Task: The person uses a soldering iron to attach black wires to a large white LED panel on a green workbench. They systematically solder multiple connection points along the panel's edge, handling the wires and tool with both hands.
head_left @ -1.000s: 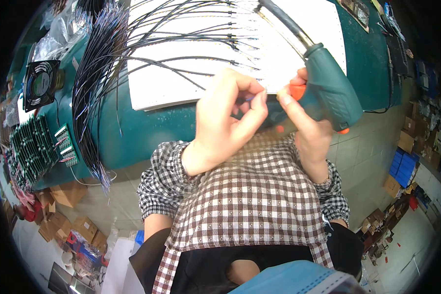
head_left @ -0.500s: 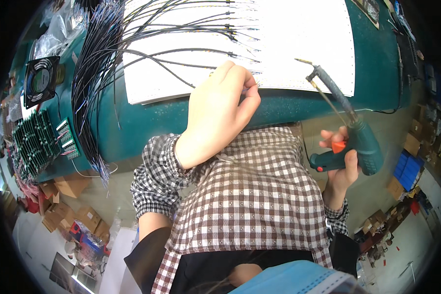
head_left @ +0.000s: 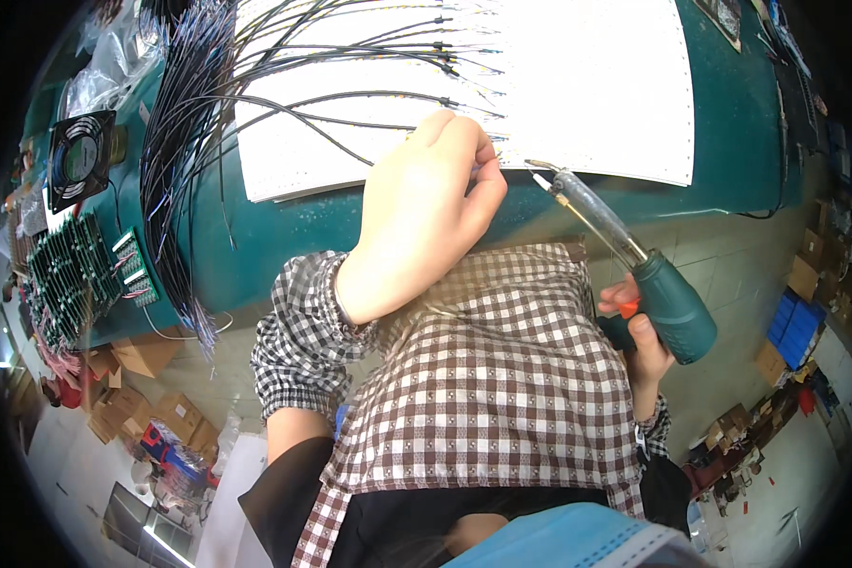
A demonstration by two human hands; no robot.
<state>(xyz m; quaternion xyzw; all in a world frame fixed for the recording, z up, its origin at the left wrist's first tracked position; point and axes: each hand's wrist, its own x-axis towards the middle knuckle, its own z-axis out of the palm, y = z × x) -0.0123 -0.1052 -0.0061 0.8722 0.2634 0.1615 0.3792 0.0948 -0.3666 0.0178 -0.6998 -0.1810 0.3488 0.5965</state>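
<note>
My left hand (head_left: 424, 213) is closed in a pinch over the near edge of a stack of white paper (head_left: 596, 85). A thin black cable (head_left: 350, 122) runs in under it, and fine wire ends poke out at the fingertips. My right hand (head_left: 646, 352) grips a green soldering gun (head_left: 677, 312) with a finger at its red trigger. The gun's metal tip and its thin feed tube point left, just right of my left fingertips. More black cables (head_left: 350, 54) lie across the paper, their stripped ends in a row. Part of the held cable is hidden by my left hand.
A thick bundle of black cables (head_left: 156, 204) hangs over the edge of the green table (head_left: 275, 237) at left. Beyond it are a black fan (head_left: 78, 161), stacked green circuit boards (head_left: 71, 279) and clear plastic bags (head_left: 114, 71). Cardboard boxes (head_left: 175, 417) stand on the floor.
My right hand has brought the soldering gun left and lower, so its tip is now close to my left fingertips. My left hand has stayed nearly in place with its pinch.
</note>
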